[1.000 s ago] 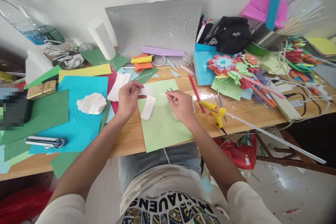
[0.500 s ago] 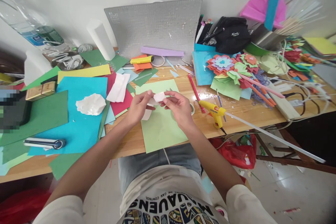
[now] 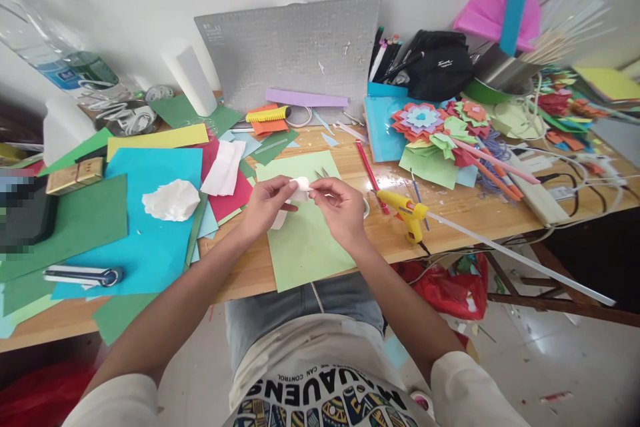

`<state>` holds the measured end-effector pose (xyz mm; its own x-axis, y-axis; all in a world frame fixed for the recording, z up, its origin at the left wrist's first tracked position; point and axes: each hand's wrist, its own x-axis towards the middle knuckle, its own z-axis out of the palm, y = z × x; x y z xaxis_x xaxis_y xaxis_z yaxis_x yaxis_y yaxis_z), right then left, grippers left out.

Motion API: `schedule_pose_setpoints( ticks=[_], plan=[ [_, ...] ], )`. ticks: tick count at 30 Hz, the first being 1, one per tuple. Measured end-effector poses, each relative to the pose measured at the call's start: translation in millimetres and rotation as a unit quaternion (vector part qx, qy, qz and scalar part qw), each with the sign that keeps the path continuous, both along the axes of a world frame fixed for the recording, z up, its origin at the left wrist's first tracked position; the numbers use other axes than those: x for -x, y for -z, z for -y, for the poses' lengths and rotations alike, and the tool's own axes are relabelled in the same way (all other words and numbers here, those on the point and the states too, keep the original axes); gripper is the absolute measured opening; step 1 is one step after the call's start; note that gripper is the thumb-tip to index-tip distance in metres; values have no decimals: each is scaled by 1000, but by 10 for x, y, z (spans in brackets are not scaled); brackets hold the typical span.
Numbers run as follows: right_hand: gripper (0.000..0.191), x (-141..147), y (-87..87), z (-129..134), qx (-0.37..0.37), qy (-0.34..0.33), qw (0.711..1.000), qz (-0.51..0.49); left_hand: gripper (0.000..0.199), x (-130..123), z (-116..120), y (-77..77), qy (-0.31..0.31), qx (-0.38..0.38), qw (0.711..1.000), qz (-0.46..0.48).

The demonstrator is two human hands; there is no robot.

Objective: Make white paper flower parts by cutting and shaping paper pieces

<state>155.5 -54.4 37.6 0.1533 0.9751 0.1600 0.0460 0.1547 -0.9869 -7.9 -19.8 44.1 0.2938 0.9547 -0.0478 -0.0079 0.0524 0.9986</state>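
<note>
Between my two hands is a small white paper piece [image 3: 301, 185], held above a light green sheet [image 3: 305, 257]. My left hand [image 3: 269, 201] pinches its left side with thumb and forefinger. The fingertips of my right hand [image 3: 343, 207] grip its right edge. Another white piece [image 3: 279, 219] shows just under my left fingers. Metal tips [image 3: 323, 173], perhaps of scissors, lie on the green sheet behind my right hand; the rest of them is hidden.
A yellow glue gun [image 3: 407, 211] and red pencil [image 3: 369, 170] lie to the right. Crumpled white paper [image 3: 171, 200] rests on a blue sheet [image 3: 150, 257] at left. A grey cutting mat [image 3: 295, 53] leans on the wall. Layered paper flowers [image 3: 420, 121] lie at the back right.
The white piece now looks curved or folded between my fingertips instead of flat. My right fingers have drawn in closer together, uncovering the metal tips behind them.
</note>
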Motion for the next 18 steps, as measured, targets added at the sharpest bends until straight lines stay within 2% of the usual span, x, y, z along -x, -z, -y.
schedule_pose_setpoints(
  ticks=[5,8,12,18],
  plan=[
    [11,-12,-58,45,-37,18,996,78,53,-15,15,-3,6,28,998,48],
    [11,-15,-81,59,-59,19,994,93,49,-18,22,-4,22,32,998,45],
    [10,-6,-83,57,-57,17,996,73,48,-14,26,-5,40,22,997,56],
    [7,-1,-23,10,-13,22,999,39,45,-17,-7,29,15,29,999,16]
  ],
)
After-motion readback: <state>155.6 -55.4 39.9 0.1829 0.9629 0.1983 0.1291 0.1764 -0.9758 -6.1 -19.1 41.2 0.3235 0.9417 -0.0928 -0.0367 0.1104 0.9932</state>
